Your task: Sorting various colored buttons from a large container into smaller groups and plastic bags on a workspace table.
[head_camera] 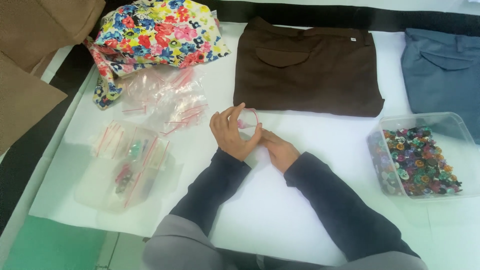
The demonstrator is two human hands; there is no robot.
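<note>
Clear plastic with a red strip along its mouth, a small zip bag (pixel 248 120) is pinched between both hands at the middle of the white table (pixel 280 200). It stands roughly upright, its red-edged mouth toward the brown trousers (pixel 307 67) beyond the fingers; it is too small and too hidden to tell its long axis. Something pink shows inside it.

The left hand (pixel 232 132) curls around the bag from its own side, fingers half closed on the plastic, thumb toward the right hand. The right hand (pixel 279 149) lies low on the table just beside it, its fingertips meeting the bag's lower edge in a narrow pinch.

Out beyond the left hand lies a loose heap of empty zip bags (pixel 170 102), and nearer the person on that side a pile of filled bags (pixel 127 165). Farther past those sits a flowered cloth bag (pixel 155 30). Well out from the right hand stands a clear plastic tub (pixel 452 122) full of coloured buttons (pixel 417 162), with grey-blue trousers (pixel 442 65) behind it.
</note>
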